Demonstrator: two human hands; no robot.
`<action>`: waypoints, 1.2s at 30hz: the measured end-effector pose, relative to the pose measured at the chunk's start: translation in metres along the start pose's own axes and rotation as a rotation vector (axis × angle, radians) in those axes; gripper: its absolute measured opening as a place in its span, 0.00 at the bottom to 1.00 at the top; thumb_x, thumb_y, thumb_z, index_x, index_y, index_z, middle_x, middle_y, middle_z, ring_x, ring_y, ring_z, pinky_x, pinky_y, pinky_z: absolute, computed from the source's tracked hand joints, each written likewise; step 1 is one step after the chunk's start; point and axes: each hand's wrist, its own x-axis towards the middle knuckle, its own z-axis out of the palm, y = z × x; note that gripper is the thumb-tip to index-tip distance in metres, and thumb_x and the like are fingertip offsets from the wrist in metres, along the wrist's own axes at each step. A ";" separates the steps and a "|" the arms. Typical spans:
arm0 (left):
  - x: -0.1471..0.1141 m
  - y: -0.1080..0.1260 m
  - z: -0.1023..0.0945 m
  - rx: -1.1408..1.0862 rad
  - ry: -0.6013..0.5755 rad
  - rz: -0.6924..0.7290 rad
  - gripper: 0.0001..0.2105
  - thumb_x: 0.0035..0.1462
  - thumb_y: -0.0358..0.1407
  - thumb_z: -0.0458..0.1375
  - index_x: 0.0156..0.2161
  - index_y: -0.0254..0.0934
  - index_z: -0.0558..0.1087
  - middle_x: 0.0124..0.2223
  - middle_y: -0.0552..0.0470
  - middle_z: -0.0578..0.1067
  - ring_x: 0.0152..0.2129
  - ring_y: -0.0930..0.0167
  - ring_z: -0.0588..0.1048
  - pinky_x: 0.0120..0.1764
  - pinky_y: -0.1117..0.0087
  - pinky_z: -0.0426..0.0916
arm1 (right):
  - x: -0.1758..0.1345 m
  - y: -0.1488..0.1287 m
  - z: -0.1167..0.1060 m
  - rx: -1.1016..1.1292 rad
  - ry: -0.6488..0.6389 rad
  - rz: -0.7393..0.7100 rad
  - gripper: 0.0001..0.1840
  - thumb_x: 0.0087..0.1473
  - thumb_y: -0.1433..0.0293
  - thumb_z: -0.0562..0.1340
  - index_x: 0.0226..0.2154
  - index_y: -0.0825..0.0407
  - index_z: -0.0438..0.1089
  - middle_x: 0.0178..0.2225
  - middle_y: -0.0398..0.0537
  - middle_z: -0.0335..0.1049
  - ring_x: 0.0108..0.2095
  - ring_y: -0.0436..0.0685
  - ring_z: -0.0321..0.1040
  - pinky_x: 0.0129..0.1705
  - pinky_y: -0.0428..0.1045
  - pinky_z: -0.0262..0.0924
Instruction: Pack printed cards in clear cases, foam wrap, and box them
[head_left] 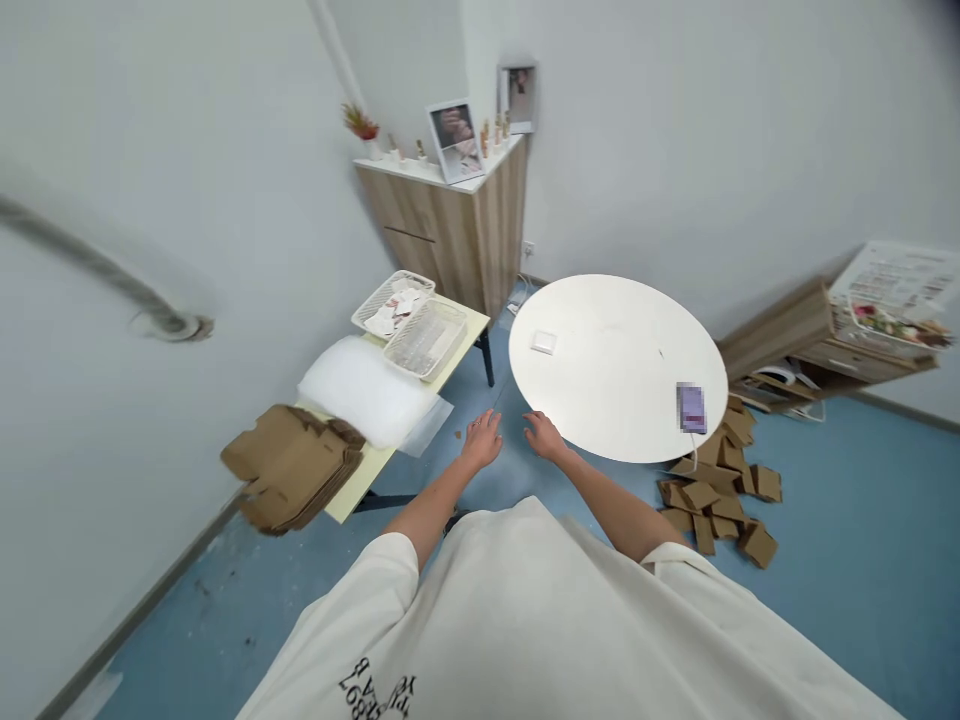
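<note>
My left hand (484, 438) hangs in the air over the gap between the two tables, its fingers apart and nothing in it. Close to the left edge of the round white table (607, 400) is my right hand (543, 435), also empty with fingers spread. On that table lie a small white square item (544, 342) and a blurred-out purple object (691, 408) with a white cable. Left of my left hand, the pale yellow table (352, 492) bears a stack of flat brown cardboard (292, 465), a pile of white sheet material (364, 388) and two white baskets.
One basket (409, 300) holds paper pieces; the other basket (427, 340) stands nearer. Several small brown boxes (724, 490) lie on the floor at right. A wooden cabinet (450, 235) with pictures stands in the corner, and a low shelf unit (847, 350) is by the right wall.
</note>
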 end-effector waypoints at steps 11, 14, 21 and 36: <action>-0.143 -0.142 -0.032 -0.153 0.209 -0.355 0.26 0.65 0.39 0.50 0.66 0.39 0.57 0.70 0.42 0.55 0.65 0.57 0.57 0.62 0.54 0.56 | 0.032 -0.170 0.101 -0.045 -0.189 -0.322 0.24 0.63 0.71 0.54 0.60 0.53 0.64 0.60 0.56 0.63 0.60 0.60 0.61 0.60 0.53 0.56; -0.182 -0.192 -0.036 -0.163 0.261 -0.426 0.25 0.64 0.38 0.52 0.66 0.39 0.59 0.69 0.43 0.57 0.65 0.58 0.58 0.62 0.56 0.56 | 0.030 -0.220 0.131 -0.074 -0.238 -0.376 0.23 0.63 0.70 0.54 0.60 0.52 0.65 0.60 0.56 0.63 0.59 0.61 0.62 0.58 0.52 0.58; -0.257 -0.319 -0.053 -0.122 0.269 -0.634 0.21 0.64 0.36 0.51 0.61 0.37 0.64 0.65 0.40 0.62 0.62 0.59 0.62 0.61 0.59 0.58 | 0.028 -0.315 0.191 -0.130 -0.305 -0.455 0.23 0.63 0.70 0.53 0.60 0.53 0.65 0.61 0.57 0.62 0.58 0.62 0.62 0.57 0.53 0.59; -0.292 -0.402 -0.073 -0.028 0.068 -0.598 0.15 0.66 0.38 0.49 0.50 0.35 0.74 0.53 0.37 0.74 0.51 0.56 0.72 0.52 0.56 0.65 | 0.058 -0.401 0.219 -0.245 -0.307 -0.539 0.22 0.62 0.72 0.55 0.58 0.50 0.67 0.59 0.53 0.64 0.59 0.61 0.61 0.55 0.53 0.60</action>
